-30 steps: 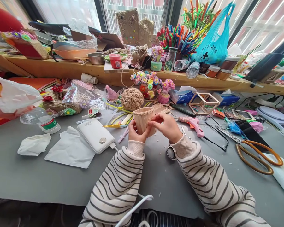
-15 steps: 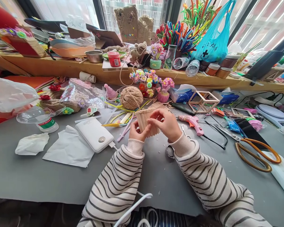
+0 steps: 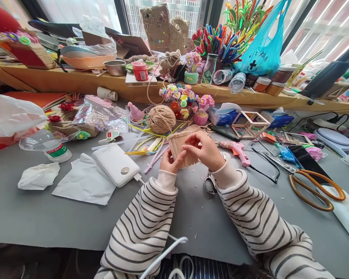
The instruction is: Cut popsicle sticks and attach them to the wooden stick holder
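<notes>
Both my hands hold a small cup made of wooden craft sticks (image 3: 178, 146) with twine wound round its rim, tilted so the rim points away and left. My left hand (image 3: 169, 162) grips its lower part from below, fingers closed round it. My right hand (image 3: 205, 150) pinches its side with fingers pressed together. A ball of jute twine (image 3: 161, 119) lies just beyond the cup, its strand running up toward the shelf. Small scissors (image 3: 211, 184) lie under my right wrist.
A white power bank (image 3: 116, 164), paper sheets (image 3: 83, 184) and a crumpled tissue (image 3: 37, 175) lie left. A pink glue gun (image 3: 237, 151), large orange-handled scissors (image 3: 314, 184) and a wooden stick cube (image 3: 250, 124) lie right. The wooden shelf (image 3: 75, 83) behind is crowded with craft flowers and jars.
The stick cup has been tipped from upright to leaning away, and my hands have turned it slightly. The view has shifted a little.
</notes>
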`<control>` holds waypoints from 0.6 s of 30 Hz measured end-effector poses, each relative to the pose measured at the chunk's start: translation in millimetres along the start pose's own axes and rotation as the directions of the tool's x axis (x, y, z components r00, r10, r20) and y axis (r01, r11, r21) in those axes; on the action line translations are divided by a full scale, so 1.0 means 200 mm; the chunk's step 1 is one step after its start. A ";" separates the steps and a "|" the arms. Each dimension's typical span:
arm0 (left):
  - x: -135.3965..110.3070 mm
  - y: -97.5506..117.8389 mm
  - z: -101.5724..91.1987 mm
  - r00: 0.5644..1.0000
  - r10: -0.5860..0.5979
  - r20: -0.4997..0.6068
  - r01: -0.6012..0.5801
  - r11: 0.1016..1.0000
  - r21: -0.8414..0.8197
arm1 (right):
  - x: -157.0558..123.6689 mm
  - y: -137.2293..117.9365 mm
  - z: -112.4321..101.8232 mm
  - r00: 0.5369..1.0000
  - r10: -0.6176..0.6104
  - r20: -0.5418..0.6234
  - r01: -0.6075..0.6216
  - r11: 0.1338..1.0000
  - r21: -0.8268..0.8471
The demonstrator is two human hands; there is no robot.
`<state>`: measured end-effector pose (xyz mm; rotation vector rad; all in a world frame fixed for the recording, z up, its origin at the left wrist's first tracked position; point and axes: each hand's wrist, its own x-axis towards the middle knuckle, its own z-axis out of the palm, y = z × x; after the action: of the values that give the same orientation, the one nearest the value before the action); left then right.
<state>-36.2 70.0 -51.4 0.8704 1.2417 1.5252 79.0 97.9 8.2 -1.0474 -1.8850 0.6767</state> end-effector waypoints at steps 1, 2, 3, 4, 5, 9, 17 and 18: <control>0.00 0.00 0.00 1.000 0.011 0.010 -0.011 1.000 -0.012 | 0.00 0.00 0.00 1.000 0.025 0.007 -0.025 0.999 0.033; 0.01 0.00 0.00 1.000 0.024 0.019 -0.023 0.999 -0.022 | 0.00 0.00 0.00 0.999 0.050 0.015 -0.051 0.996 0.069; 0.01 0.00 -0.01 0.999 0.036 0.028 -0.035 0.999 -0.029 | 0.00 0.00 0.00 0.997 0.073 0.023 -0.075 0.991 0.108; 0.02 0.00 -0.01 0.998 0.046 0.038 -0.044 0.998 -0.039 | 0.00 0.01 0.00 0.995 0.093 0.027 -0.096 0.984 0.150; 0.02 0.00 -0.01 0.998 0.052 0.045 -0.050 0.997 -0.052 | 0.00 0.01 -0.01 0.993 0.111 0.029 -0.115 0.974 0.197; 0.04 -0.03 -0.01 0.999 0.033 0.006 -0.032 0.992 -0.119 | 0.00 0.01 -0.01 0.973 0.222 0.064 -0.228 0.880 0.417; 0.07 -0.07 -0.02 0.998 0.052 -0.026 -0.056 0.971 -0.231 | -0.01 -0.01 0.00 0.920 0.390 0.036 -0.313 0.677 0.666; 0.07 -0.06 -0.02 0.998 0.054 -0.017 -0.056 0.965 -0.254 | -0.01 -0.01 0.01 0.924 0.382 0.029 -0.302 0.680 0.668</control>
<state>-40.8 82.6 -65.4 0.7331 1.0070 1.6919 77.6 95.5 8.2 -0.9285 -1.1740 1.3619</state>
